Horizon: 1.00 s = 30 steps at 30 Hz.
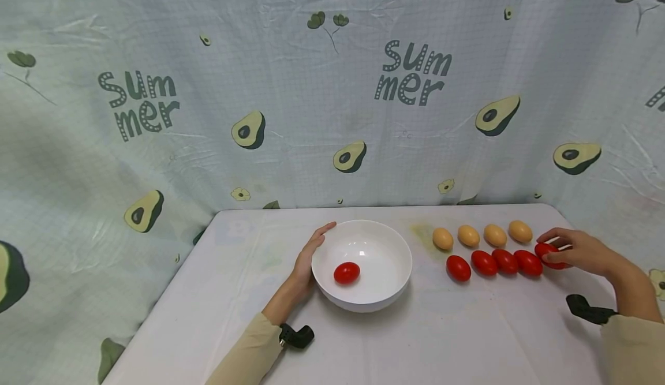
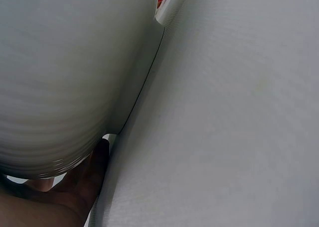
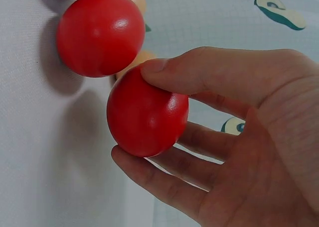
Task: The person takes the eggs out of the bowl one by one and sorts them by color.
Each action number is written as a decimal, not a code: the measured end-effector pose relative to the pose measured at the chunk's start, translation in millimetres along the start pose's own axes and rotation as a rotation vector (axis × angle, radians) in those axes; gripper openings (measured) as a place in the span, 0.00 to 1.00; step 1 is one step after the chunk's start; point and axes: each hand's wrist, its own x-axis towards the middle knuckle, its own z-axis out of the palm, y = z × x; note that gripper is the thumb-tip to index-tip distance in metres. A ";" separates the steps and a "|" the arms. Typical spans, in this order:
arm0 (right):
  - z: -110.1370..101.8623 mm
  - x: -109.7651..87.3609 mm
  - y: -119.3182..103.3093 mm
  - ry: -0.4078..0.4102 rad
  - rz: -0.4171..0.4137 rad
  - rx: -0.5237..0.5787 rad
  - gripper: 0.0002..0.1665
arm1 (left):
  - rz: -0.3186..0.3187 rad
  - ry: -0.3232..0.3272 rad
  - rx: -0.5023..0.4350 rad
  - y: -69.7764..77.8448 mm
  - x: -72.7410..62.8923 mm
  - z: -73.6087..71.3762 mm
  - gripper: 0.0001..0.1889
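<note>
A white bowl (image 1: 387, 266) stands on the table, with one red egg (image 1: 346, 273) lying inside it. My left hand (image 1: 306, 258) rests along the bowl's left side, fingers extended by the rim. The left wrist view shows the bowl's outer wall (image 2: 65, 77) close up, with part of that hand at the lower left. At the far right, my right hand (image 1: 587, 251) pinches another red egg (image 3: 149, 115) between thumb and fingertips. Beside it, several red eggs (image 1: 484, 263) form a row that leads toward the bowl.
Behind the red row, several light brown eggs (image 1: 469, 236) make a second row. A white cloth covers the table (image 1: 441, 339). A curtain (image 1: 291, 85) printed with avocados and lettering hangs at the table's back edge.
</note>
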 end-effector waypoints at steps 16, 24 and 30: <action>3.5 2.2 0.3 -0.085 0.011 0.029 0.28 | 0.001 -0.002 0.012 -1.4 0.4 -0.2 0.27; 1.7 2.3 -0.4 -0.117 0.024 0.061 0.27 | 0.005 -0.006 0.006 -0.6 0.1 0.0 0.27; 2.2 2.6 -1.7 -0.097 0.027 0.054 0.27 | 0.002 -0.008 -0.002 0.1 0.4 0.2 0.28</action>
